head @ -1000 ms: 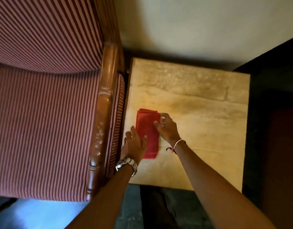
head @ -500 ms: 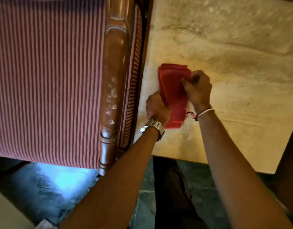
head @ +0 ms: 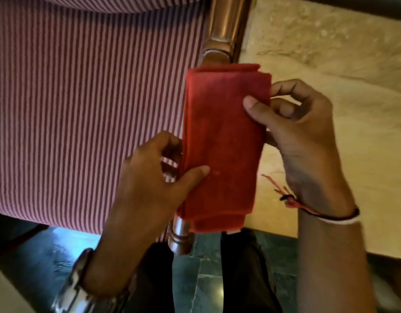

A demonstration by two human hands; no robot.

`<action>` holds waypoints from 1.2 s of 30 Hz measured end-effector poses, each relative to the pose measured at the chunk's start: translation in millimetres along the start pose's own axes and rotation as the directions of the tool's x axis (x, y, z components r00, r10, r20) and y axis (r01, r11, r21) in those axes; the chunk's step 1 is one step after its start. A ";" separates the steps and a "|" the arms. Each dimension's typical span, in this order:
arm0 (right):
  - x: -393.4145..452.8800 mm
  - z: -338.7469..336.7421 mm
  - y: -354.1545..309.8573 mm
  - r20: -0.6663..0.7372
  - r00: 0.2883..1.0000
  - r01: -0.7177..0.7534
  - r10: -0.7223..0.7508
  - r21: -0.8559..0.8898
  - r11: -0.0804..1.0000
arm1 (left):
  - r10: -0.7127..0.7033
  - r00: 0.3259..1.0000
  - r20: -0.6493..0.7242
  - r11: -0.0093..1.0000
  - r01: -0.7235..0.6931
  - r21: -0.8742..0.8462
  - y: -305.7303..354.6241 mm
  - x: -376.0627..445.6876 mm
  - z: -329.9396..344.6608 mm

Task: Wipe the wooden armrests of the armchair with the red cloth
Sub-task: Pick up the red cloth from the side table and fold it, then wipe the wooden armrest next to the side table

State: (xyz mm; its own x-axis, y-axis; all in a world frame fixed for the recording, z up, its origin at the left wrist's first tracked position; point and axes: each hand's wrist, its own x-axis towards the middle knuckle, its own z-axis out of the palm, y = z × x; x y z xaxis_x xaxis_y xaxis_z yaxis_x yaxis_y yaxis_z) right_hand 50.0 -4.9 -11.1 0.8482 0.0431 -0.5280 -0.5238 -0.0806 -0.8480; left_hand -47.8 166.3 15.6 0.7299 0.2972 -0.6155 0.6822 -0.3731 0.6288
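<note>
The folded red cloth [head: 224,145] is held up in front of me as a long rectangle, covering most of the armchair's right wooden armrest [head: 224,26]. My left hand [head: 149,177] grips the cloth's lower left edge, thumb on top. My right hand [head: 298,127] pinches its upper right edge between thumb and fingers. The armrest shows above the cloth and again as a turned wooden end below it. Whether the cloth touches the wood is hidden.
The armchair's red-and-white striped seat [head: 82,109] fills the left. A beige stone-topped side table [head: 341,86] stands right of the armrest. Dark green floor tiles [head: 206,279] and my dark trouser legs lie below.
Both hands have lifted the red cloth off the stone table and carried it left, over the armrest. The camera has moved in closer and lower.
</note>
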 end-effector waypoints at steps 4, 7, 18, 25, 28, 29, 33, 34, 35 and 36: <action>-7.9 34.5 33.5 -0.166 0.986 -0.023 -0.018 -0.241 0.970 | -0.052 0.994 0.098 0.999 0.052 0.001 -46.5 21.8 -15.6; -30.2 43.5 42.5 -0.298 0.872 0.188 -0.388 -0.528 0.828 | 0.062 0.997 0.040 0.998 -0.061 -0.028 -84.3 40.3 -26.5; -7.0 127.1 68.6 0.011 0.850 0.138 -0.527 -0.970 0.202 | 0.621 0.782 0.051 0.467 -0.422 0.777 -223.9 141.7 -16.3; 18.2 125.9 53.4 -0.016 0.829 0.131 -0.559 -0.966 0.221 | 0.697 0.717 0.007 0.448 -0.442 0.777 -236.9 150.5 -9.1; -29.8 128.9 86.2 -0.030 0.822 0.148 -0.569 -0.953 0.264 | 0.702 0.712 -0.003 0.454 -0.444 0.773 -235.0 148.7 -9.1; -51.2 129.8 100.4 -0.026 0.823 0.161 -0.568 -0.947 0.277 | 0.696 0.719 -0.001 0.457 -0.441 0.772 -234.3 148.7 -10.0; -117.3 129.0 144.6 -0.032 0.840 0.140 -0.542 -0.952 0.273 | 0.686 0.727 0.006 0.458 -0.440 0.772 -234.1 145.3 -12.1; -110.8 127.9 141.3 -0.028 0.837 0.146 -0.546 -0.951 0.272 | 0.692 0.722 0.007 0.453 -0.441 0.775 -233.2 145.9 -12.9; -95.0 125.9 130.9 -0.006 0.839 0.165 -0.545 -0.950 0.265 | 0.689 0.725 0.003 0.457 -0.437 0.775 -233.6 145.3 -12.5; -72.8 125.6 115.4 0.018 0.835 0.191 -0.550 -0.946 0.260 | 0.694 0.720 -0.002 0.458 -0.439 0.773 -233.2 145.6 -12.8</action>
State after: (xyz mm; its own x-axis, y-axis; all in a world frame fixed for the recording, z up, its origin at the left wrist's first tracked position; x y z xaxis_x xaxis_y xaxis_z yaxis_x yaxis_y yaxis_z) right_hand -82.1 107.8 -76.3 0.9949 0.0979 0.0243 0.1008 -0.9551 -0.2785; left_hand -100.0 307.9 -214.5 0.9990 -0.0435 -0.0058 -0.0416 -0.9807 0.1909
